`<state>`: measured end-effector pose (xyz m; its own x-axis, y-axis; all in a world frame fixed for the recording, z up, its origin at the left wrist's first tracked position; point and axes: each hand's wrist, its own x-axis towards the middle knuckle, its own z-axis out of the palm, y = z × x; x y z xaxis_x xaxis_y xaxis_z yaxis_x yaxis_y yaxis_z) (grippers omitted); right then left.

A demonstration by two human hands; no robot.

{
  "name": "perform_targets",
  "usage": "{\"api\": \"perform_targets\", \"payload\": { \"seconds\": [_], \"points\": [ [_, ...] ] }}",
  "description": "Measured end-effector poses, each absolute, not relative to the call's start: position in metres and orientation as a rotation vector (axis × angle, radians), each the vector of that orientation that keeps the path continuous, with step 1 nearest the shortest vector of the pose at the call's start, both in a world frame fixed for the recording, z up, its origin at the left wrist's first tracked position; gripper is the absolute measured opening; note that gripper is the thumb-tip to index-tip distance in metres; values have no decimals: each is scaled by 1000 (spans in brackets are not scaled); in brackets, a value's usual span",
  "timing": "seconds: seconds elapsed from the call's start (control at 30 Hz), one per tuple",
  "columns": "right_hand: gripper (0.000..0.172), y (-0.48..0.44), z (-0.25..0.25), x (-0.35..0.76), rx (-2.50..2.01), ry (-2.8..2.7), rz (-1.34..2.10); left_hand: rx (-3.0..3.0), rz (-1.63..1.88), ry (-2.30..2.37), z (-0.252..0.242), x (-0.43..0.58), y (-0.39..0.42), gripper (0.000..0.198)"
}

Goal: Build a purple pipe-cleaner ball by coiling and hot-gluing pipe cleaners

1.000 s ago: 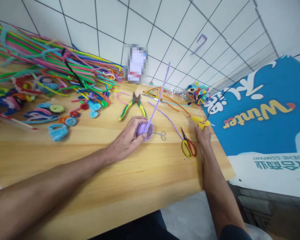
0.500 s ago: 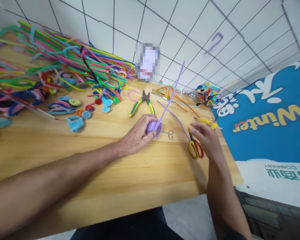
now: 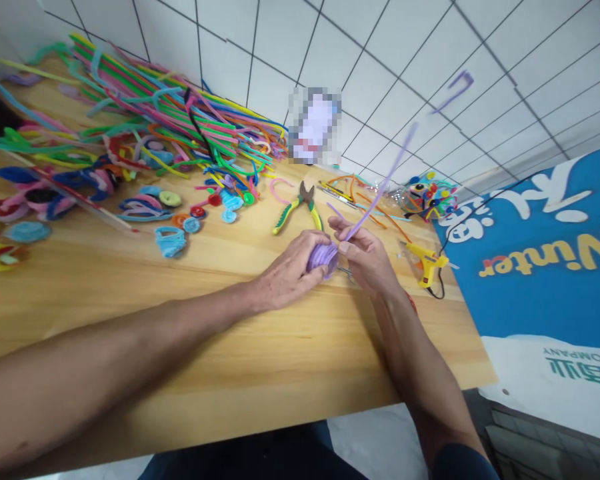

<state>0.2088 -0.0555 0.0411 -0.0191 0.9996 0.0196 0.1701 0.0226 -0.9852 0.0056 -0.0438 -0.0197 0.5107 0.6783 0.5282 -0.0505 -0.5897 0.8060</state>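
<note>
My left hand point(image 3: 293, 270) is wrapped round a purple coil of wound pipe cleaner point(image 3: 323, 259), held just above the table. A loose purple pipe cleaner strand point(image 3: 387, 180) rises from the coil, slanting up and right, with a bent tip. My right hand point(image 3: 367, 257) pinches this strand close to the coil, thumb and fingers together. Small metal scissors point(image 3: 349, 272) lie behind the coil, mostly covered. Under my right forearm only a bit of red scissor handle point(image 3: 412, 303) shows. Green-and-yellow pliers point(image 3: 307, 193) lie just beyond my left hand.
A big heap of coloured pipe cleaners point(image 3: 170, 107) fills the back left, with small wound shapes, such as a light-blue one point(image 3: 170, 241), before it. A yellow glue gun point(image 3: 427, 263) with a cord lies at right. A blurred phone point(image 3: 314, 127) stands against the tiled wall.
My right hand has moved left from over the red-and-yellow scissors to the coil and taken hold of the strand. The strand leans further right. The view has shifted slightly.
</note>
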Motion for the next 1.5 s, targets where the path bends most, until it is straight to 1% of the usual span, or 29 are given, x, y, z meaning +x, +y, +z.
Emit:
{"api": "perform_targets", "payload": {
  "seconds": [0.13, 0.3, 0.47, 0.6, 0.83, 1.03, 1.33, 1.5],
  "points": [
    [39, -59, 30, 208, -1247, -1246, 1148, 1937, 1124, 510, -18, 5, -44, 43],
    [43, -59, 20, 206, -1228, -1194, 1169, 1957, 1125, 500, -18, 3, -44, 41],
    [42, -58, 14, 205, -1204, -1207, 1142, 1958, 1150, 481, -20, 3, -43, 39],
    [45, -58, 13, 205, -1212, -1222, 1137, 1954, 1151, 482, -20, 4, -43, 39],
    [42, -61, 20, 205, -1178, -1247, 1229, 1945, 1158, 486, -22, 4, -43, 38],
    [38, -60, 20, 205, -1149, -1230, 1259, 1955, 1160, 462, -25, 3, -41, 43],
    [38, -60, 15, 204, -1170, -1246, 1175, 1956, 1161, 443, -24, 2, -40, 38],
    [40, -60, 13, 203, -1187, -1268, 1128, 1962, 1162, 446, -23, 1, -41, 42]
  ]
}}
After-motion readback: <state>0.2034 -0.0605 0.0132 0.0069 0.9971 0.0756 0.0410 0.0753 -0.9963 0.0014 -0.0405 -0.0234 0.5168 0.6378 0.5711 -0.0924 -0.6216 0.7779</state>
